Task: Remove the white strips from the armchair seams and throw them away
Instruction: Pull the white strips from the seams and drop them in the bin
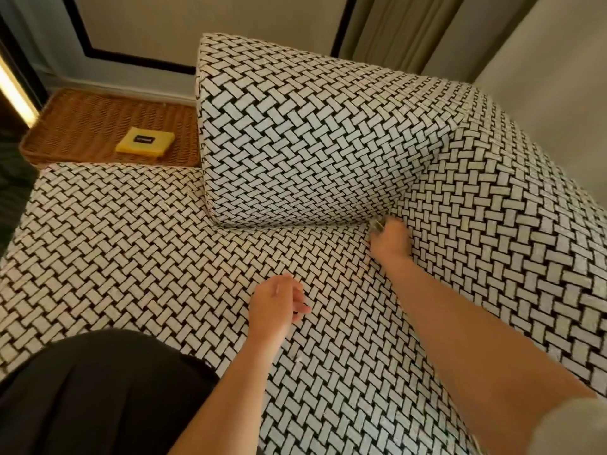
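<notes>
Right of centre, the right hand [389, 239] pinched a white strip [377, 224] at the armchair seam [295, 226] under the back cushion [295, 133]. The left hand [279, 300], loosely curled and holding nothing, hovered farther away, lower left.

Black pleated garment [98, 389], pale sleeve [571, 428]

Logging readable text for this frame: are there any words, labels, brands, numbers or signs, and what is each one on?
Black label on the yellow pad in the wicker tray: faint pale marks, too small and blurred to read.
Armchair: woven black-and-white pattern only, no text.
Nothing else in view carries writing.
</notes>
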Tool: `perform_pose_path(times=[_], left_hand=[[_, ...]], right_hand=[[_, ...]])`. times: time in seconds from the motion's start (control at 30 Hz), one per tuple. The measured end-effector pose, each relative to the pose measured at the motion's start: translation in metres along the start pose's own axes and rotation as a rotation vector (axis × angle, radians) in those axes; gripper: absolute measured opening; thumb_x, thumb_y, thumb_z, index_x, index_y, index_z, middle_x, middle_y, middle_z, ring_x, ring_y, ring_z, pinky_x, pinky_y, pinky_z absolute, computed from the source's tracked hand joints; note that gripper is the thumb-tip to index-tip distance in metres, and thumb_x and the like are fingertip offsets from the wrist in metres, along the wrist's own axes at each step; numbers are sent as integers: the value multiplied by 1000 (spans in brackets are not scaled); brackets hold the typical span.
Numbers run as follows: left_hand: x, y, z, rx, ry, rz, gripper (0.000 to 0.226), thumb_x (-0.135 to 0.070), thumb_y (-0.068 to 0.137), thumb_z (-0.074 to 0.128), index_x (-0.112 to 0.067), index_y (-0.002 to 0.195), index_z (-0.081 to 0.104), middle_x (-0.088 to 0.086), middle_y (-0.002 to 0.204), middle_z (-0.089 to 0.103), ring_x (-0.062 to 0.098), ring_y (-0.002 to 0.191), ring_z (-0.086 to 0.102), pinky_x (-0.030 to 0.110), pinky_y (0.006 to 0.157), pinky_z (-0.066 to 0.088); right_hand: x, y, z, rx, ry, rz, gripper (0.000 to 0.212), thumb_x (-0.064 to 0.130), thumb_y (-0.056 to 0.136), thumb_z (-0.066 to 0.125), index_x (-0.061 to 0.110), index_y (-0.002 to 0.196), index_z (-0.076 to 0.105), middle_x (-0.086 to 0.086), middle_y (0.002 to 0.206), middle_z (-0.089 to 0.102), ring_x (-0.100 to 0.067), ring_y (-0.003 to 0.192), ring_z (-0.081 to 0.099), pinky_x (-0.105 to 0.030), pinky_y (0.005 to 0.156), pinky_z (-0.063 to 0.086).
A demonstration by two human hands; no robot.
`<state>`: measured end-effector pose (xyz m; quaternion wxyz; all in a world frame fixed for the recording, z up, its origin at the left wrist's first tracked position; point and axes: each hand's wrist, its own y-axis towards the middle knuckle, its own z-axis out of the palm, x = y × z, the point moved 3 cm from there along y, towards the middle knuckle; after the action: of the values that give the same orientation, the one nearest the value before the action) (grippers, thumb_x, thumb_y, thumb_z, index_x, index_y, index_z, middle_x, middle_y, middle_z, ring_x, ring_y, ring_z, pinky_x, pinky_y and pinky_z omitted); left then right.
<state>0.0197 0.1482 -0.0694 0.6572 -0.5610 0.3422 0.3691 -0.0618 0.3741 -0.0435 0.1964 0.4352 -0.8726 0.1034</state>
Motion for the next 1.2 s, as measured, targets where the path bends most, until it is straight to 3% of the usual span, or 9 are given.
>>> perform_pose_path(times=[0.13, 0.37, 0.6, 0.7, 0.8, 0.9, 1.0, 1.1, 1.2], left_hand=[[1, 4, -1, 5, 13, 7, 28, -14, 98, 39, -2, 87, 61, 12, 69, 62, 14, 48, 60, 20, 41, 39], [-3, 1, 1, 11, -17, 7, 29, -11, 98, 38, -1, 84, 61, 10, 64, 60, 13, 45, 58, 19, 39, 37], [-4, 1, 0, 27, -22, -13, 26, -11, 97, 38, -3, 90, 61, 12, 68, 63, 15, 50, 62, 20, 43, 43], [-3, 0, 0, 38, -23, -8, 24, -13, 98, 39, -4, 94, 60, 14, 71, 66, 16, 55, 66, 22, 46, 46], [-3, 0, 1, 31, -15, -13, 23, -13, 98, 39, -4, 94, 61, 13, 71, 67, 16, 55, 67, 21, 48, 48], [-5, -2, 2, 44, -12, -6, 23, -15, 98, 39, -4, 98, 60, 14, 79, 68, 14, 60, 69, 23, 53, 52], [-8, -5, 3, 81, -66, -4, 21, -21, 99, 39, -13, 112, 54, 10, 99, 66, 14, 81, 70, 24, 70, 56], [-9, -11, 5, 82, -242, -27, 26, -28, 99, 38, -22, 123, 46, 7, 111, 61, 17, 100, 64, 34, 89, 51], [-9, -19, 6, 100, -380, -59, 41, -40, 97, 36, -22, 132, 43, 12, 119, 58, 24, 106, 59, 45, 95, 47]], right_hand=[[3, 17, 10, 29, -128, 70, 22, 6, 92, 50, -1, 111, 60, -19, 111, 60, -30, 99, 59, -25, 73, 44], [11, 31, 14, 55, -305, 63, 20, 0, 91, 47, -3, 109, 56, -19, 113, 59, -31, 103, 58, -36, 83, 51], [-5, 10, 4, 38, -135, -24, 16, 5, 91, 48, 1, 80, 59, -11, 84, 59, -25, 77, 56, -26, 63, 43], [-23, -17, -10, -30, -57, -78, 19, 7, 93, 48, 2, 100, 65, -7, 80, 60, -16, 66, 52, -19, 50, 35], [-22, -42, -20, -45, 6, -166, 24, 8, 94, 48, 3, 112, 62, -9, 93, 64, -11, 68, 53, -11, 50, 33], [0, -67, -25, 69, 86, -194, 19, 10, 95, 46, 5, 103, 62, -1, 82, 60, -6, 57, 48, -13, 47, 39], [26, -99, -23, 237, 217, -231, 13, 10, 95, 46, 13, 93, 59, 4, 71, 54, -4, 51, 42, -10, 40, 36], [43, -132, -22, 411, 381, -245, 14, 11, 95, 45, 13, 91, 59, 5, 70, 52, -4, 52, 39, -9, 41, 35], [50, -163, -21, 616, 467, -247, 19, 12, 95, 45, 15, 80, 56, 5, 67, 50, -3, 50, 37, -9, 45, 33]])
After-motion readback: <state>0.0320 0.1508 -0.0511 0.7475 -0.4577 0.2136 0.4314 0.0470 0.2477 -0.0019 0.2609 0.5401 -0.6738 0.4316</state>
